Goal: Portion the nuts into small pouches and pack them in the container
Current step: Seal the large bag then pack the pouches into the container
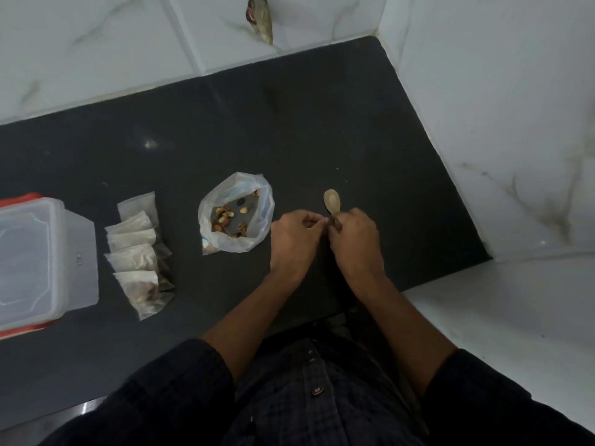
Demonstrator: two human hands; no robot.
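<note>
A dark tabletop (pixel 289 123) fills mid-frame. At left edge sits a lidded container (pixel 42 259), filled pouches (pixel 138 255) beside it. The nut bag (pixel 236 214) lies centre. Right hand (pixel 354 239) grips a wooden spoon (pixel 332 201); left hand (pixel 294 233) curls at its handle, grasp unclear.

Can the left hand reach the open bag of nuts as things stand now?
Probably yes. The left hand lies just right of the open bag of nuts, with only bare dark counter between. Its fingers meet the right hand at the wooden spoon, so it must let go first.
</note>
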